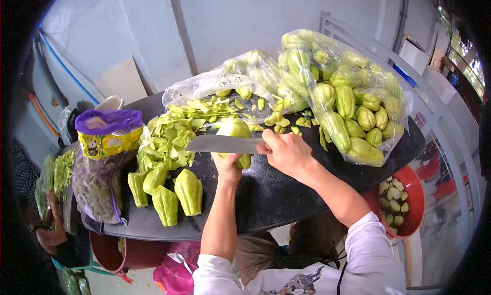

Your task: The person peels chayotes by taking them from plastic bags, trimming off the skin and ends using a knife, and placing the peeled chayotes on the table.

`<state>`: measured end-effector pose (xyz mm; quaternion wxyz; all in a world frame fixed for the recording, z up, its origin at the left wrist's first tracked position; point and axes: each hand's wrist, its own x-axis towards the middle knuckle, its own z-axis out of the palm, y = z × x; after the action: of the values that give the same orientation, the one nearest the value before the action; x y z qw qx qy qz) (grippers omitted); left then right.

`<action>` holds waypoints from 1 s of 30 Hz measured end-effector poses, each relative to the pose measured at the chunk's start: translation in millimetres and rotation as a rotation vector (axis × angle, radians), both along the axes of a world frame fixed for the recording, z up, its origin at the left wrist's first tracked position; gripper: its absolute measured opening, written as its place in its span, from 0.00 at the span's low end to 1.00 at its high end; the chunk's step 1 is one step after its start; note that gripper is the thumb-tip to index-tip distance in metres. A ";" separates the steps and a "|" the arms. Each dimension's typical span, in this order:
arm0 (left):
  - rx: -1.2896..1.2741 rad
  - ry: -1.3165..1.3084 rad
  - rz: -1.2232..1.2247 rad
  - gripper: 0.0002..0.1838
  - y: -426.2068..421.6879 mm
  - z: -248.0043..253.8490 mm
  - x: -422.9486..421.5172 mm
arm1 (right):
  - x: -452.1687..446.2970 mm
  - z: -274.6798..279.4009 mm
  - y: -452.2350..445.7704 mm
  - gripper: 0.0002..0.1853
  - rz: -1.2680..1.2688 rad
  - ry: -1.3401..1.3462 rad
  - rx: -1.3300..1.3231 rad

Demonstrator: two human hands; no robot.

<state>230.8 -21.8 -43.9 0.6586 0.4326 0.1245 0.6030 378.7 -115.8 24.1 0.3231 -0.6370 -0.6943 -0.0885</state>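
My left hand [226,166] is closed around a pale green chayote [234,128] and holds it over the dark table [276,193]. My right hand [287,151] grips a knife [222,143] by its handle. The broad blade lies level across the front of the chayote, pointing left; whether its edge is in the flesh I cannot tell. Several chayotes with cut ends [188,191] stand or lean near the table's front edge, left of my hands. Behind them spreads a heap of green peelings [171,136].
A clear bag of whole chayotes [353,103] fills the table's right side. To the left stands a purple mesh bag [97,185] with a yellow panda-print bag [110,141] on top. A red bucket [417,203] holds pale pieces. Another person's arm [56,231] shows far left.
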 end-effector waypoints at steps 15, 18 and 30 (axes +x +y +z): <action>0.095 0.016 -0.172 0.40 -6.1 16.4 -0.1 | 49.4 -23.2 6.2 0.07 -0.300 0.058 -0.293; 0.127 -0.030 -0.159 0.44 2.3 22.9 -3.8 | 70.2 -38.1 1.2 0.09 -0.326 0.060 -0.245; -0.184 -0.131 -0.021 0.35 16.6 11.2 -5.5 | 54.3 -41.7 -2.2 0.08 -0.241 0.373 -0.164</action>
<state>225.2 -5.3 -32.7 0.7087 0.3312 0.1314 0.6089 433.1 -118.0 -17.6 0.3800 -0.7448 -0.5463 0.0494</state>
